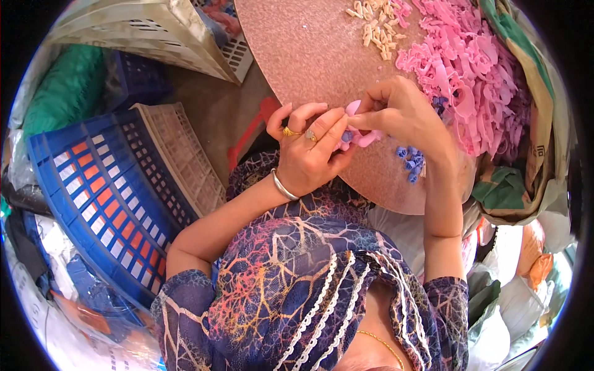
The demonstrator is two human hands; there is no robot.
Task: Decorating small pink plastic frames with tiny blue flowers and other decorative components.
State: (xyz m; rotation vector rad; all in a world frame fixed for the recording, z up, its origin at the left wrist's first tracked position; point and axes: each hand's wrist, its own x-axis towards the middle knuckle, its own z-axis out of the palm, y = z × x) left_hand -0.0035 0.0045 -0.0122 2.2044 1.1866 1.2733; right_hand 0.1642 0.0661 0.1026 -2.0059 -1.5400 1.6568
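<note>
a round, speckled pinkish-brown table takes up the top middle. left of the table stands a blue plastic basket with open slots, with a beige lattice basket between the two. a dirty cream crate sits just off the table's far left edge. along the table's right edge runs a brown sack with green patches. on the table's right side is a big tangled heap of pink pieces.

both hands meet over the table's near left edge. the left hand, wearing two rings and a bangle, has its fingers bent in around a small pink piece; the right hand pinches the same piece between thumb and forefinger.

on the far part of the table lies a loose scatter of cream bits; near the table's front edge is a smaller cluster of blue bits. smallest is the held pink piece itself, partly hidden by the fingers, above the table's near left edge.
</note>
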